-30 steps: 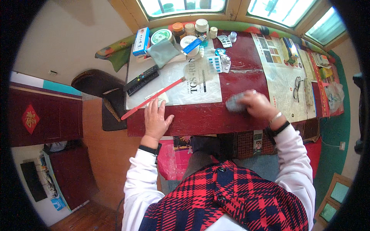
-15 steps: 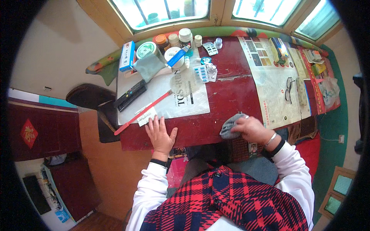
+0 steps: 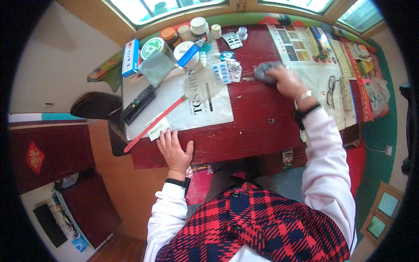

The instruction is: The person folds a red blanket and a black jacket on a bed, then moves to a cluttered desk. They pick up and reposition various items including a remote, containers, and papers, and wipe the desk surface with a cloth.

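Note:
My right hand (image 3: 288, 82) presses a grey cloth (image 3: 264, 72) onto the dark red tabletop (image 3: 257, 118), toward the back between two spread papers. Fingers bunch around the cloth, and part of it is hidden under them. My left hand (image 3: 175, 153) lies flat with fingers spread on the table's near left part. Its fingertips reach the edge of a small white slip of paper (image 3: 158, 129). Across that slip runs a red fly swatter (image 3: 157, 122), its pale mesh head resting on a white printed sheet (image 3: 214, 111).
A black remote control (image 3: 139, 104), blister packs (image 3: 221, 72), several bottles and jars (image 3: 152, 49), and a blue-and-white box (image 3: 131, 58) crowd the back left. Newspaper (image 3: 316, 81), eyeglasses (image 3: 331, 91) and a crumpled plastic bag (image 3: 377, 92) lie at right. Windows stand behind the table.
My right hand has carried the grey cloth from the table's near edge away from me to the back. The left hand stays flat in place. The view has shifted slightly.

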`<move>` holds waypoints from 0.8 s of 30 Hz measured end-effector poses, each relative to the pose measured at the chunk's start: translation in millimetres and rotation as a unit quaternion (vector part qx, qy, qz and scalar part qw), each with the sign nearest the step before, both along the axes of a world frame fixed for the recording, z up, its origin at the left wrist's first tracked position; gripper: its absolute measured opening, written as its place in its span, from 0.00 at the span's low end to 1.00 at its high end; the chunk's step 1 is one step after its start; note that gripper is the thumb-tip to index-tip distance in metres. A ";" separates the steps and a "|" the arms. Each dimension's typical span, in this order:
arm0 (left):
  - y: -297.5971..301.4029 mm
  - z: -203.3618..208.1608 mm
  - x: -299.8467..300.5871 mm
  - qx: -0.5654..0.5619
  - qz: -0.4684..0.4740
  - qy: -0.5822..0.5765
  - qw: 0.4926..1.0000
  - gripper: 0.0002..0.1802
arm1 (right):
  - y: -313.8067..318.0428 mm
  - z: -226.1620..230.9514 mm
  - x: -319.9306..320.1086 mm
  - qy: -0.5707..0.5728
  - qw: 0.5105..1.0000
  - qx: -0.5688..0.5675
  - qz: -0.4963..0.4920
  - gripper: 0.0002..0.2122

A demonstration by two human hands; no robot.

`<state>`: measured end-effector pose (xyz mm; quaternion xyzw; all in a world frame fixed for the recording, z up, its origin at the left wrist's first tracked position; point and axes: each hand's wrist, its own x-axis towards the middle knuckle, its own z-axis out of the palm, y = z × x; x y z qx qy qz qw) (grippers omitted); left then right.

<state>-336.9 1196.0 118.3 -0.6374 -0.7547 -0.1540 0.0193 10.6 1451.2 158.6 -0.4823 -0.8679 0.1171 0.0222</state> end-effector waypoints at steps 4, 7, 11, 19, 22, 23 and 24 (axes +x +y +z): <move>0.0 -3.5 -1.0 -0.002 0.002 0.002 1.000 0.32 | -117.9 20.5 31.3 0.025 0.998 0.009 -0.060 0.19; -0.5 -9.9 -1.9 0.011 0.000 0.023 1.000 0.31 | -185.9 31.6 17.2 0.084 0.995 0.024 -0.052 0.18; 0.1 -10.0 -1.8 0.000 0.008 0.041 0.999 0.30 | -225.8 37.9 -6.4 0.238 0.949 -0.176 0.111 0.15; 28.7 25.3 125.6 0.021 -0.252 -0.026 0.967 0.28 | -139.6 32.4 125.6 0.139 0.948 0.127 -0.256 0.19; 54.0 32.3 213.0 0.008 -0.365 -0.096 0.926 0.30 | -140.9 16.4 124.8 0.070 0.967 0.104 -0.224 0.17; 59.6 33.1 235.1 -0.011 -0.412 -0.114 0.904 0.36 | -146.7 10.4 119.8 0.047 0.977 0.097 -0.183 0.17; 63.0 32.1 254.5 -0.039 -0.451 -0.098 0.886 0.38 | -150.0 5.2 117.3 0.054 0.978 0.148 -0.139 0.15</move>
